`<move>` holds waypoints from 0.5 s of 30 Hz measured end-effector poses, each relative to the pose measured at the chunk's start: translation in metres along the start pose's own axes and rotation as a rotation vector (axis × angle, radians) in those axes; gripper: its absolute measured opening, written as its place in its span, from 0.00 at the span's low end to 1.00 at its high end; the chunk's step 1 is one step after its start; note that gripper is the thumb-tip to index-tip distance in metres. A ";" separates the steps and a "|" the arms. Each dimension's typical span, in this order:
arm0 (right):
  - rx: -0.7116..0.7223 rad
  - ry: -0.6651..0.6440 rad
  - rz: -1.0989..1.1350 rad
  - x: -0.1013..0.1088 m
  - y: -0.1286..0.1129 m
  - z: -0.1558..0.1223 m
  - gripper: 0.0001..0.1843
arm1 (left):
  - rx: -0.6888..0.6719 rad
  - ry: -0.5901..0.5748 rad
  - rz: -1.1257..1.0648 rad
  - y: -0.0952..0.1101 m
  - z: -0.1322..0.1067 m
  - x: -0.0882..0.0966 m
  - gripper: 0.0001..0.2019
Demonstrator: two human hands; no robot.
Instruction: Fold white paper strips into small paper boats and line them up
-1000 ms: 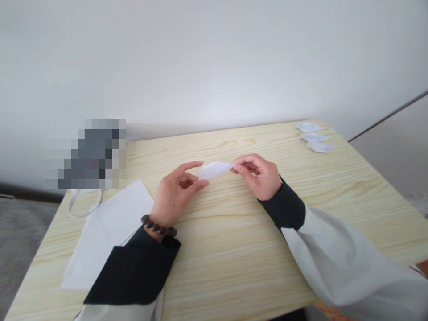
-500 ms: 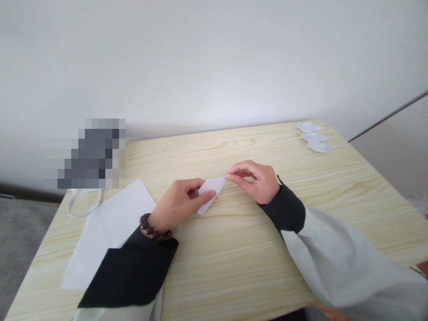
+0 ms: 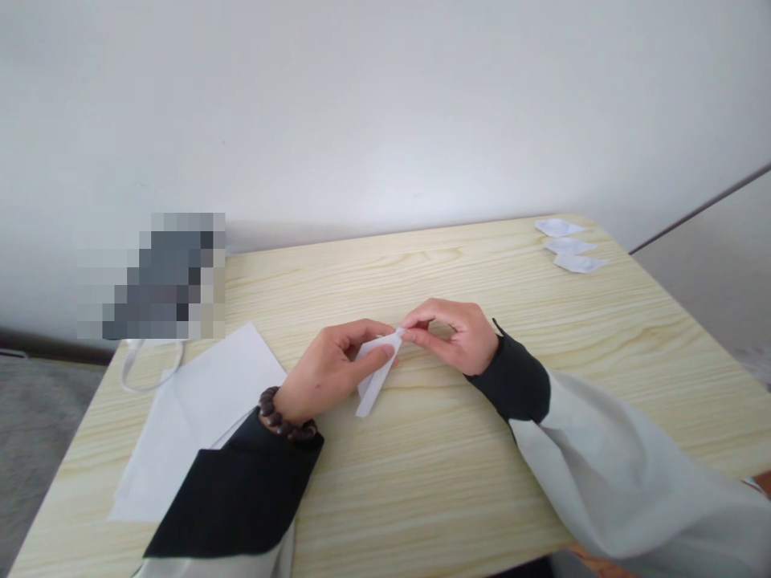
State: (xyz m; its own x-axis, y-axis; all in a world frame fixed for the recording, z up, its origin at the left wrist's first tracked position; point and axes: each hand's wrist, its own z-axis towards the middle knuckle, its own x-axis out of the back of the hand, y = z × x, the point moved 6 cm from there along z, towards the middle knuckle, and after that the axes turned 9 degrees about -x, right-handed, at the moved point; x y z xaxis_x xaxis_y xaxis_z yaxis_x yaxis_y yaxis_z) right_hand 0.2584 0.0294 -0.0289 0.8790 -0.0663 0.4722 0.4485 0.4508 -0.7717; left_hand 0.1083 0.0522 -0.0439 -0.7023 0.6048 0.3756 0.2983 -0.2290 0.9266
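A small piece of folded white paper [image 3: 374, 377] is held just above the middle of the wooden table. My left hand [image 3: 337, 361] grips it from the left, thumb on top and fingers behind. At its pointed upper right end, my right hand [image 3: 451, 333] pinches the tip between thumb and fingertips. A narrow folded strip of the paper hangs down toward me. Parts of the paper are hidden behind my left fingers.
White paper sheets [image 3: 181, 425] lie at the left, partly under my left sleeve. A white cable loop [image 3: 126, 373] sits beside a blurred dark object [image 3: 160, 277]. Several folded white paper pieces [image 3: 580, 263] rest at the far right corner. A wall [image 3: 385, 120] stands behind the table [image 3: 422, 482].
My right hand has moved slightly left and down, closer to my left hand. The paper has tilted, and a narrow strip now points downward from it.
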 end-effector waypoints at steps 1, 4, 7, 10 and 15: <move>0.012 -0.007 -0.002 -0.001 -0.001 0.000 0.02 | -0.009 0.005 -0.004 0.001 0.000 0.000 0.14; 0.065 -0.024 0.006 -0.003 -0.004 -0.001 0.01 | -0.031 0.035 0.046 0.002 0.001 0.001 0.14; 0.162 -0.041 0.022 -0.004 -0.009 -0.002 0.03 | -0.041 0.045 0.061 0.002 0.002 0.002 0.13; 0.249 -0.070 0.021 -0.006 -0.014 -0.004 0.05 | -0.028 0.032 -0.006 0.003 0.001 0.002 0.12; 0.316 -0.089 -0.012 -0.006 -0.017 -0.006 0.06 | 0.031 -0.007 -0.069 0.002 -0.002 0.001 0.13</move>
State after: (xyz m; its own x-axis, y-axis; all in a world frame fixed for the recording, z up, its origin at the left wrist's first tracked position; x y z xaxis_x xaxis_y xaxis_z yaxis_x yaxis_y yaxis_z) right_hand 0.2465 0.0163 -0.0209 0.8502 -0.0011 0.5264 0.3737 0.7056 -0.6021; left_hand 0.1070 0.0512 -0.0412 -0.7171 0.6238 0.3108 0.2694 -0.1631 0.9491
